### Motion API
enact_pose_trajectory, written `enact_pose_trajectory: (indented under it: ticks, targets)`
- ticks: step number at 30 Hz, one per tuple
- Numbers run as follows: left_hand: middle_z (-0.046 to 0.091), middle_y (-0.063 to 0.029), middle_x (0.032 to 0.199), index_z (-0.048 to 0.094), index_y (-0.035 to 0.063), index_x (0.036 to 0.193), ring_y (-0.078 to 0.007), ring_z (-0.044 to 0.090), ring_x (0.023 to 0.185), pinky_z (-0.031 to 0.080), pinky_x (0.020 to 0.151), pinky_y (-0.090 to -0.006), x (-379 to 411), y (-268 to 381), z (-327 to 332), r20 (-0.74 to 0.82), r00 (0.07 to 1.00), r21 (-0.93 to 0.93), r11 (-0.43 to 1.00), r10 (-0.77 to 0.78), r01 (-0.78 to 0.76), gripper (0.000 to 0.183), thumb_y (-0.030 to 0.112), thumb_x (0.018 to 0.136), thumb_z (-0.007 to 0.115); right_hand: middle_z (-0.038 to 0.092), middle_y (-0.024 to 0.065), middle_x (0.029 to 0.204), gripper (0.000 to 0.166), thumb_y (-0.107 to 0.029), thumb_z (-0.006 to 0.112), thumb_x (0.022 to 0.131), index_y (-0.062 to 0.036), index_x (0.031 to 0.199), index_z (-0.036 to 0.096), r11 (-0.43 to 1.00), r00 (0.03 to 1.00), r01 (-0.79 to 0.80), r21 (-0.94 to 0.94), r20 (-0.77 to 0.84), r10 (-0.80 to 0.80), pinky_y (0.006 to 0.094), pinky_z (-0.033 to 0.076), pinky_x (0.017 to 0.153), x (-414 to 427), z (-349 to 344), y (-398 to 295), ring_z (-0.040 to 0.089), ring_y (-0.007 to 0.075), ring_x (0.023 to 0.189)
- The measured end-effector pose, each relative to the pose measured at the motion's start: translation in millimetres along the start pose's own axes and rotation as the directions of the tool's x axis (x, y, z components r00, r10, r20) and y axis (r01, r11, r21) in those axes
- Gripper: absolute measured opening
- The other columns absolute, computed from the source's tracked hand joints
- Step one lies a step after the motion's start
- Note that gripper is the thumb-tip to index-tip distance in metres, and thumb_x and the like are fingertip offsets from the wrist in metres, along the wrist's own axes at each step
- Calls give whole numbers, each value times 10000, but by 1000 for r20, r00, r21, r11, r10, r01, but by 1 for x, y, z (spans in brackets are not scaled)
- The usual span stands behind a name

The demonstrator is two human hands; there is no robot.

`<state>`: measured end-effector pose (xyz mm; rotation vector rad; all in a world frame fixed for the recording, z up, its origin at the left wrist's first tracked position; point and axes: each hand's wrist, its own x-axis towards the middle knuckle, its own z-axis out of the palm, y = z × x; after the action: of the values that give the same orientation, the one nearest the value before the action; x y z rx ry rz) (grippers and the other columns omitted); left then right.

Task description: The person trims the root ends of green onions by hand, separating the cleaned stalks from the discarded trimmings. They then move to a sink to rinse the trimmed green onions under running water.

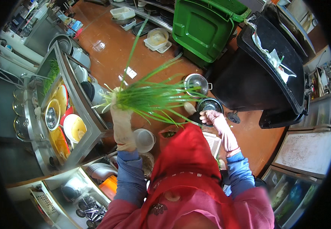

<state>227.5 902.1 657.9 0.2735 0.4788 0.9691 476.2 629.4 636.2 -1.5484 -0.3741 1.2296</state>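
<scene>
My left hand [119,116], in a cream rubber glove, grips a bunch of long green chives or thin scallions [154,96] near the pale root ends. Most of the leaves spread rightward; one long leaf points up and away. In a pink glove, my right hand [213,118] has curled fingers just in front of a dark round basin [210,105] on the floor. Whether anything thin is between those fingers cannot be made out. A lidded metal pot [196,83] sits just beyond the basin, partly behind leaf tips. Below my right hand is a white perforated basket [212,143].
At left, a steel sink [92,126] holds bowls in yellowish water, with more greens [52,73] at its far end. A green wheeled bin [202,31] and a black bin [248,77] stand ahead. A plastic tub [144,140] is below the bunch; white trays [157,45] lie by the shelf.
</scene>
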Motion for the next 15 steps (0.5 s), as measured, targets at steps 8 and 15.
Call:
enact_pose_trajectory:
  ticks: [8, 15]
  targets:
    - [606, -53, 898, 584, 91, 942, -188, 578, 796, 493, 671, -335, 125, 42, -18, -186, 921, 244, 924, 342, -294, 261, 317, 818, 540, 639, 75, 814, 237, -177, 445, 889, -2, 979, 577, 995, 982, -101, -15, 160, 102, 213, 465, 530, 170, -14, -62, 597, 107, 655]
    - [559, -55, 974, 459, 83, 1150, -148, 549, 805, 461, 677, -263, 195, 59, 84, -224, 816, 392, 816, 533, -426, 351, 90, 804, 518, 616, 56, 771, 231, -158, 445, 888, 23, 953, 573, 977, 955, -192, -92, 210, 208, 196, 395, 508, 313, -12, -125, 546, 93, 608]
